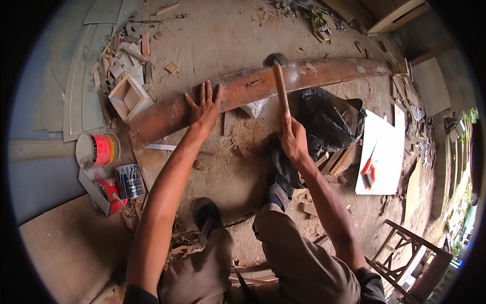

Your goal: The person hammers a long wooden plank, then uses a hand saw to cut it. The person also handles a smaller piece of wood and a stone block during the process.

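Observation:
A long brown wooden plank [324,73] lies across the dusty floor in front of me. My left hand [204,107] presses flat on it with fingers spread, left of its middle. My right hand [293,138] grips the wooden handle of a hammer [280,83]. The hammer's dark head is over the plank's far edge near the middle. A small nail or chip [255,82] lies on the plank between my hands.
Paint cans [97,150] [130,181] stand at the left beside a small wooden box frame [129,98] and wood scraps. A black plastic bag [326,119] lies right of the hammer. A white board [387,152] carries an orange tool. A wooden chair frame [405,258] sits lower right.

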Demonstrator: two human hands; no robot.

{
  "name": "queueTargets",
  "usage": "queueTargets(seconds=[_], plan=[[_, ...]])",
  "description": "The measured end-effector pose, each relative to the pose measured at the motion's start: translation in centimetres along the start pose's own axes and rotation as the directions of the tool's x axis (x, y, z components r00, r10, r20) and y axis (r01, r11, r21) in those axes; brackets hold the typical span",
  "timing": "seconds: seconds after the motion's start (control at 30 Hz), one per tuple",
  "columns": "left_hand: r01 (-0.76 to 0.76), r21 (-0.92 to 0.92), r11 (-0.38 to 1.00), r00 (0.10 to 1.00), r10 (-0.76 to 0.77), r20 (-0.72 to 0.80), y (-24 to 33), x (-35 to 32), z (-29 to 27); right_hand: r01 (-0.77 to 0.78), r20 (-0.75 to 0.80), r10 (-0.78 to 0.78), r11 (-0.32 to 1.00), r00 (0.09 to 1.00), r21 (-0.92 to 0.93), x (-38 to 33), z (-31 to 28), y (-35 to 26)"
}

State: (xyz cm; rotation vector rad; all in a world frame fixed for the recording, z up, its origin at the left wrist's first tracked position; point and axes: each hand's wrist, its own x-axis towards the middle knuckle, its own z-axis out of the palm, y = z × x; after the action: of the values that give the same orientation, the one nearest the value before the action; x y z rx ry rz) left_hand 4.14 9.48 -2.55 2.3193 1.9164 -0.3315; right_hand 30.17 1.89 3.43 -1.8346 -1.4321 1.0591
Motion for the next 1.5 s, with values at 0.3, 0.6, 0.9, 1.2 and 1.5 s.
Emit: queueTargets(seconds=[0.3, 0.6, 0.9, 1.2, 1.5], plan=[[0.009, -0.025, 1.0, 1.0, -0.008, 0.017, 0.6, 0.7, 0.3, 0.084, 0.041, -0.077, 0.977, 0.996, -0.194, 0.9, 2.7, 3.2], [0.001, 0.055, 0.998, 1.0, -0.001, -0.015, -0.3, 0.8, 0.4, 0.026, 0.011, -0.025, 0.993, 1.0, -0.117, 2.1, 2.1, 0.3], [-0.063, -0.188, 0.98, 0.997, 0.069, 0.027, 0.6, -2.1, -1.9, 0.106, -0.106, -0.117, 0.989, 0.988, -0.105, 0.8, -1.1, 1.2], [-0.305, -0.462, 0.833, 0.891, 0.42, 0.169, -3.0, -11.9, -8.2, -0.107, -0.675, 0.101, 0.994, 0.731, 0.034, -19.2, -6.1, 16.5], [-0.444, -0.126, 0.887, 0.878, 0.459, 0.136, 3.3, -22.7, -26.9, -0.514, -0.658, 0.372, 0.858, 0.655, -0.027, -28.4, -12.3, 26.8]])
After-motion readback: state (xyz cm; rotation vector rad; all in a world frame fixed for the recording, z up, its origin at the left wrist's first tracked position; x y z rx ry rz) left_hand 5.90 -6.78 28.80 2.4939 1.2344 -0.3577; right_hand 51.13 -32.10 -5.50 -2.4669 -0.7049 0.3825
